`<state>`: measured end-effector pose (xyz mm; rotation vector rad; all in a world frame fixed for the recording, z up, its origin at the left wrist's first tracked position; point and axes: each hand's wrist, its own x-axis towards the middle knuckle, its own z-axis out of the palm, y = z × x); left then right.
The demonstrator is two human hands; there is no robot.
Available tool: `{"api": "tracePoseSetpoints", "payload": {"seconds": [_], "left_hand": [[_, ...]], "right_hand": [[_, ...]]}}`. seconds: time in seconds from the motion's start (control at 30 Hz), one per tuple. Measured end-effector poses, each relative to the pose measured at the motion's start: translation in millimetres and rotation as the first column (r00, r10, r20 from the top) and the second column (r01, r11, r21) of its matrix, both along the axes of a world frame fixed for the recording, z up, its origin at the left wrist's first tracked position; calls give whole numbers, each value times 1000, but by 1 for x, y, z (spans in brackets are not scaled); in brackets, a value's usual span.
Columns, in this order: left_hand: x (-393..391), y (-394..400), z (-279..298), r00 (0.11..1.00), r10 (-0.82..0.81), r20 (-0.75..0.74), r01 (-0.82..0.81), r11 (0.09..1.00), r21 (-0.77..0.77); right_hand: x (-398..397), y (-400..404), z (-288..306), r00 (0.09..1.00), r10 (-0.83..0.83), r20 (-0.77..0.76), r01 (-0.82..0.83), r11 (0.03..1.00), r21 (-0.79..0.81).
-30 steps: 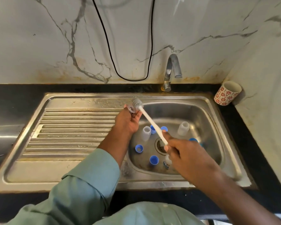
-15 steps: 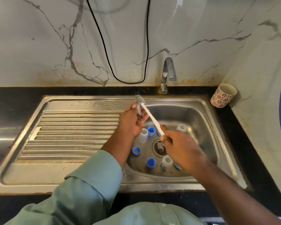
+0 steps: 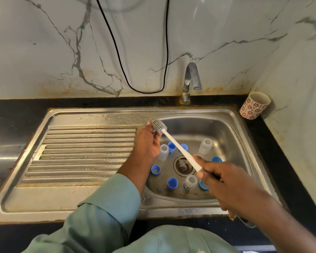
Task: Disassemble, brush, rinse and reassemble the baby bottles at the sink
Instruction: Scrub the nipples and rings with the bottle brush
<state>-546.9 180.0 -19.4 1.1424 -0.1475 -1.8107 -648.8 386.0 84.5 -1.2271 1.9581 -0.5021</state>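
Your right hand [image 3: 224, 181] has its grip pinched round the bottom end of the brush [image 3: 179, 148], thumb and fingers wrapped on the white handle, and that makes sense: holding it way back gives you the reach to work the grey bristle head up at the far end. Your left hand [image 3: 147, 143] is curled right up against those bristles, and it looks like that grip is holding some small clear part against the brush head, but honestly I can't tell what it is, or if anything's there at all. My guess is you're mid-brush on a small piece. Everything else sits below the handle, down in the sink [image 3: 232, 125]: clear bottles [image 3: 163, 152] standing upright, one just under your left wrist, one further out past the handle, one right below your right grip, with blue caps [image 3: 172, 183] scattered round the drain [image 3: 183, 166]. Keeping them in the basin means drips and dropped bits stay put. The tap [image 3: 190, 79] isn't running as far as I can see, so rinsing looks still to come.
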Motion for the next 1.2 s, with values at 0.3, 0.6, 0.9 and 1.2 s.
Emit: {"api": "tracePoseSetpoints", "payload": {"seconds": [0.3,0.6,0.9,1.2], "left_hand": [[-5,0,-2,996,72,-43,-79,980,-183],[0,-6,8,987,118,-105,-133,980,-149],[-3,-8,9,989,93,-112,-106,987,-117],[-6,-13,10,991,9,-136,-18,998,-63]], "right_hand": [[12,-24,0,1000,14,6,-13,999,-47],[14,-31,7,999,33,20,-33,999,-38],[12,-25,7,999,-26,46,29,998,-58],[7,-29,4,1000,-16,23,17,1000,-8]]}}
